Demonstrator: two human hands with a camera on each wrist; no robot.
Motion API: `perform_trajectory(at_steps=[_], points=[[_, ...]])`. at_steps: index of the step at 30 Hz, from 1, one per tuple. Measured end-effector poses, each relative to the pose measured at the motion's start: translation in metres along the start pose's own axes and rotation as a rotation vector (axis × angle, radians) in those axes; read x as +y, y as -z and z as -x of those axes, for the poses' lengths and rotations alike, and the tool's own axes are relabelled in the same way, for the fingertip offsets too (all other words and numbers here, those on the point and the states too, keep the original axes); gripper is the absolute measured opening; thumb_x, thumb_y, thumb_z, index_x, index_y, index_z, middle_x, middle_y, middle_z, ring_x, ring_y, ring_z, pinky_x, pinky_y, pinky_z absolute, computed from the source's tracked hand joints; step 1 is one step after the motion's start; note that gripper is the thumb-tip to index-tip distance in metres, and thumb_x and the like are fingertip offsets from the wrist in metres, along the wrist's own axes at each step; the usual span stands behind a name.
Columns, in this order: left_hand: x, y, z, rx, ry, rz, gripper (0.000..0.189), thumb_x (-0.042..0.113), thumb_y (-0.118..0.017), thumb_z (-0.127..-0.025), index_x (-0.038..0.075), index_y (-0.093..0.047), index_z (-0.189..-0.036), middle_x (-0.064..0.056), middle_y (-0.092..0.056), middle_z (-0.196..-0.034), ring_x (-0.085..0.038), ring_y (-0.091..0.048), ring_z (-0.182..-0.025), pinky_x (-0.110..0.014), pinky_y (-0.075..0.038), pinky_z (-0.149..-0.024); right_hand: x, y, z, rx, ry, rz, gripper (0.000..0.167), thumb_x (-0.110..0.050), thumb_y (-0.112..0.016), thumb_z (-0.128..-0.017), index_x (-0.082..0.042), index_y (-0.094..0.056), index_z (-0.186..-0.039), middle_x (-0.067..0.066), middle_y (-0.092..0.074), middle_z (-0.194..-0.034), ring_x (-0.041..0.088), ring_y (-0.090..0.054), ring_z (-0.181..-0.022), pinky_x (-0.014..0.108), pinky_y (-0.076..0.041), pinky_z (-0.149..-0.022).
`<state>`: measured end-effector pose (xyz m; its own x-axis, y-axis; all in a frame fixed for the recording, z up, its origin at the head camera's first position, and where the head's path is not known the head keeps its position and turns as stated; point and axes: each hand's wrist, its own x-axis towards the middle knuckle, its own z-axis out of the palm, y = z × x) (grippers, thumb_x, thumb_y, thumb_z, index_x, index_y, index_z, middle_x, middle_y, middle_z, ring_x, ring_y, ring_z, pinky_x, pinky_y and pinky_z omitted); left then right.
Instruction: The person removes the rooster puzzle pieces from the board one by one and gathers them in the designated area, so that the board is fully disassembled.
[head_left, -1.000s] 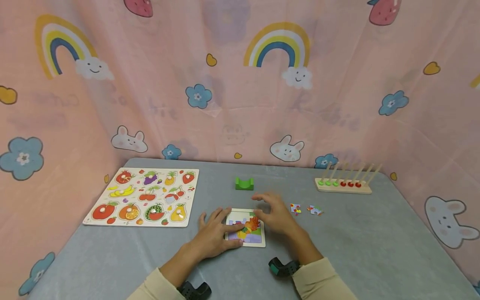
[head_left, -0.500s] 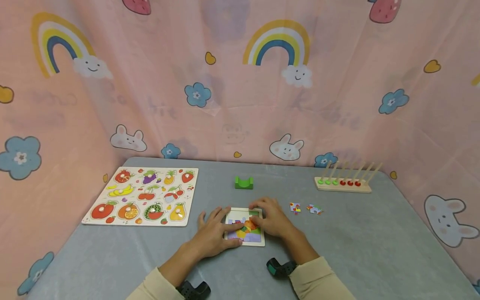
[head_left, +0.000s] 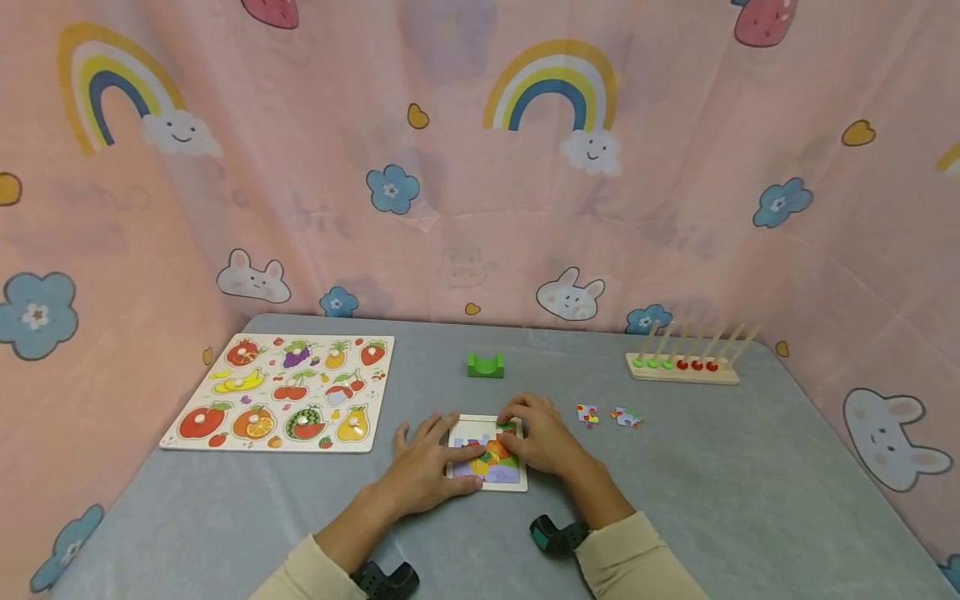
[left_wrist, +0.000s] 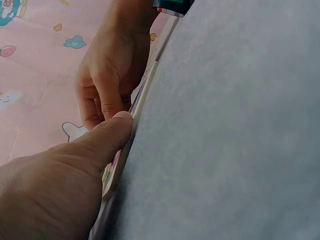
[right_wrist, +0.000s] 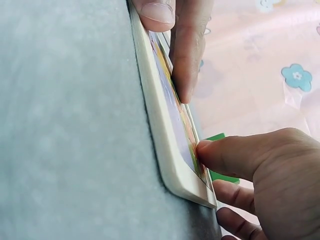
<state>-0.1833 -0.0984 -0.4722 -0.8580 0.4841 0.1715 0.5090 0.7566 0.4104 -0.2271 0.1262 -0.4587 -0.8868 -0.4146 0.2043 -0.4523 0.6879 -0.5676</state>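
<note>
A small jigsaw puzzle in a pale wooden frame [head_left: 513,487] lies on the grey table in the head view. My left hand [head_left: 422,468] rests across its left side with fingers fairly straight: the thumb [left_wrist: 114,131] touches the near edge and another finger lies over the pieces. At the upper right of the puzzle, my right hand [head_left: 551,437] has thumb and fingers bent round a puzzle piece [head_left: 507,428], mostly covered by the fingers. The right thumb [right_wrist: 220,154] presses low against the picture. Two loose puzzle pieces [head_left: 588,414] lie to the right.
A fruit peg board [head_left: 288,392] lies at the left of the table. Behind the puzzle stands a green notched block [head_left: 485,367]. A wooden rack with pegs and red and green beads [head_left: 682,373] stands at the back right, before a pink printed cloth [head_left: 465,233].
My right hand has come down and leftward from above the puzzle's right edge, its thumb and fingers closing in on the upper right corner. The left hand stays in place.
</note>
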Motion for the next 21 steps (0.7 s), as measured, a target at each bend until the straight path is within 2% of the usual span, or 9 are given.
perform_trajectory(at_steps=[13, 21], points=[[0.0004, 0.0006, 0.0002, -0.003, 0.002, -0.009, 0.048, 0.058, -0.066, -0.083, 0.036, -0.066, -0.126, -0.013, -0.035, -0.15, -0.039, -0.027, -0.136, -0.073, -0.008, -0.095, -0.0002, -0.0005, 0.0, 0.006, 0.013, 0.055, 0.012, -0.018, -0.076, -0.082, -0.017, -0.07, -0.092, -0.001, -0.05, -0.103, 0.025, -0.043, -0.097, 0.044, -0.035, -0.083], [0.0005, 0.0, 0.0003, -0.009, 0.006, -0.006, 0.048, 0.059, -0.065, -0.084, 0.036, -0.066, -0.126, -0.012, -0.035, -0.15, -0.039, -0.026, -0.136, -0.073, -0.008, -0.096, 0.0032, -0.0003, 0.0018, 0.011, 0.068, 0.018, 0.018, -0.013, -0.075, -0.081, -0.012, -0.066, -0.096, -0.001, -0.056, -0.1, 0.026, -0.047, -0.101, 0.052, -0.033, -0.092]])
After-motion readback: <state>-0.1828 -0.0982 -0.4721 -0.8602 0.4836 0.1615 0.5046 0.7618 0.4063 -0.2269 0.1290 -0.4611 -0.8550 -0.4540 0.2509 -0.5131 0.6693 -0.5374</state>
